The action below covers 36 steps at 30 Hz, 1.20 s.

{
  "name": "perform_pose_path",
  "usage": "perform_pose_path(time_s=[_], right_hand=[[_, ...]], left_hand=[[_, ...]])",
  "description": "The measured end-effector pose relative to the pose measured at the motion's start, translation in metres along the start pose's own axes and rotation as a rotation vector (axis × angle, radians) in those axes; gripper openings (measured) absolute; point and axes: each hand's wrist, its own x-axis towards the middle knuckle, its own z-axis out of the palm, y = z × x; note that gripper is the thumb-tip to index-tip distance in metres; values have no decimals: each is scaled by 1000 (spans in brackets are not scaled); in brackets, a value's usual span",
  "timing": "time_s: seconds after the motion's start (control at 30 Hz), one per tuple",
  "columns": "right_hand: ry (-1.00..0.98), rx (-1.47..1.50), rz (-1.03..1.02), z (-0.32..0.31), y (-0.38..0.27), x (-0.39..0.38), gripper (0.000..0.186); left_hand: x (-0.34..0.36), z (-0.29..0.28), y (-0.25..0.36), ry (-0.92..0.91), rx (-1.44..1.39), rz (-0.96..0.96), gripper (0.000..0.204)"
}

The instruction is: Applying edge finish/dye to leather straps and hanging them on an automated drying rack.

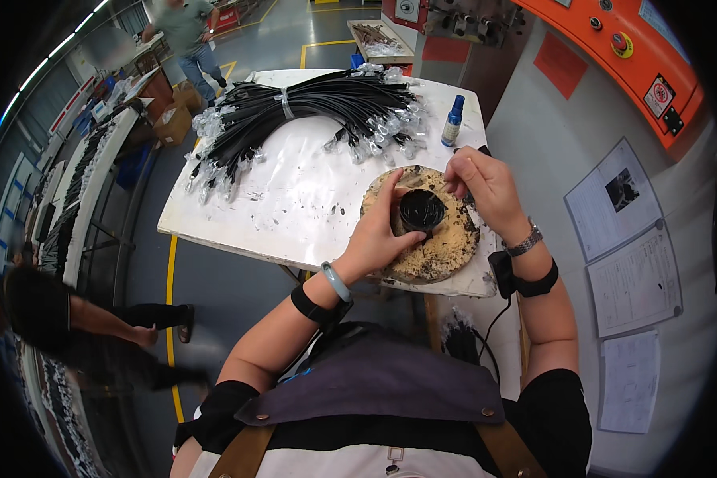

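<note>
My left hand point(378, 231) is closed around a small round cup point(421, 209) with glossy black stuff inside, thumb on the near side and fingers on the far side. The cup is over a round, tan, rough-topped disc point(442, 259) smeared with black. Just right of the cup, my right hand point(483, 185) is pinched shut above the disc; whatever its fingertips hold is too small or hidden to name. Beyond that hand stands a small blue bottle point(452, 121), upright on the white table point(295, 195).
A tied bundle of black cables point(287, 107) with clear plastic-covered ends lies across the far table. An orange machine panel point(613, 40) rises at the right, above paper sheets point(613, 199) on a grey wall. One person point(187, 36) is at far left, another point(48, 311) at near left.
</note>
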Motion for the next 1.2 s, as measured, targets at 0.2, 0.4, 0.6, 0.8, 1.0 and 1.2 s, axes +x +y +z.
perform_pose_path(time_s=[0.2,0.4,0.6,0.8,1.0,1.2], right_hand=[[106,-178,-1,0,-6,9,29],[-58,-178,37,-4,-10,8,29],[-88,14,46,-6,0,5,29],[78,-170,111,-11,6,0,31],[215,-18,66,-7,20,-9,33],[242,-35,67,-6,18,-12,33]], left_hand=[[0,0,0,-3,2,-3,98],[0,-2,6,-5,-13,-21,98],[0,-2,4,-1,18,-27,98],[0,-1,1,7,13,-19,99],[0,0,3,-7,1,-22,99],[0,0,2,-6,-3,-17,99]])
